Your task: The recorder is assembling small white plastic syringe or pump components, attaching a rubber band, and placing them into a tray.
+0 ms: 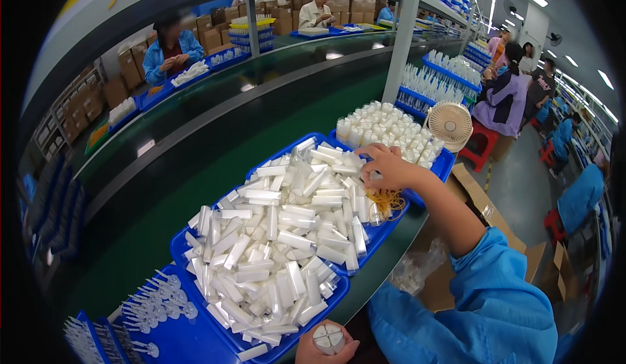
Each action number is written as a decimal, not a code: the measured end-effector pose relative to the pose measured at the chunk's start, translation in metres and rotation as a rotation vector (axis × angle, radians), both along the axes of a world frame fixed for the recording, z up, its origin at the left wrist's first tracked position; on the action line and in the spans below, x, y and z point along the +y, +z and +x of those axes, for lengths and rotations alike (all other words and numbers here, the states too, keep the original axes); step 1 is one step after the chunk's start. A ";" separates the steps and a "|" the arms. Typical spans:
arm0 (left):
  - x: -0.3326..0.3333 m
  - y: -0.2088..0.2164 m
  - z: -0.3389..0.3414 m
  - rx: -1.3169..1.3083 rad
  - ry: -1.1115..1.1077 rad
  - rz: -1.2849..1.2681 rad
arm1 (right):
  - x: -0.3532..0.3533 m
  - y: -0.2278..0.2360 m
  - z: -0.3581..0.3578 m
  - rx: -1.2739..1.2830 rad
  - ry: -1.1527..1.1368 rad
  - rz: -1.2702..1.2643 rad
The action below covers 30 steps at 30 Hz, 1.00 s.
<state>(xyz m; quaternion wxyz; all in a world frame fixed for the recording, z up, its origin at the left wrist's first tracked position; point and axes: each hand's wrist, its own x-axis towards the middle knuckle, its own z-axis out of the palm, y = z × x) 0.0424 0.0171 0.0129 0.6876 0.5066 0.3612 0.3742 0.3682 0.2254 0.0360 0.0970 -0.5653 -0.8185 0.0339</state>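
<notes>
My left hand [321, 352], at the lower edge, is closed around a bundle of white tubes [328, 339] whose rounded wedge-shaped ends face up. My right hand [386, 168] reaches over the far right end of the heaped tray, just above a tangle of yellow rubber bands [386, 202]. Its fingers are bent and apart, with nothing visible between them. Beside it, loose white tubes with clear ends [280, 227] are piled high in blue trays [179, 250]. Past that hand, upright white bundles [385, 129] fill another blue tray [445, 166].
A beige fan [449, 126] stands by stacked blue racks of white parts [433, 84] and a grey post [402, 44]. At lower left, clear-headed white stems [160, 302] lie on a blue tray [189, 341]. A green conveyor [215, 162] runs behind. Cardboard [486, 201] is at right; co-workers sit farther off.
</notes>
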 end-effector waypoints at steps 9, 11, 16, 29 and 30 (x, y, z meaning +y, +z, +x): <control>-0.001 0.002 -0.003 -0.232 0.015 -0.182 | -0.025 0.038 -0.033 0.566 0.015 0.048; 0.001 0.008 -0.001 -0.289 0.119 -0.181 | -0.043 0.044 -0.059 0.594 0.131 0.058; 0.000 0.011 0.003 -0.457 0.358 -0.095 | -0.099 0.049 -0.127 0.724 0.544 -0.161; 0.006 0.016 -0.010 0.210 0.421 0.583 | -0.137 0.052 -0.169 0.822 1.072 -0.654; 0.008 0.016 -0.011 0.218 0.427 0.563 | -0.157 0.046 -0.173 0.519 1.204 -0.597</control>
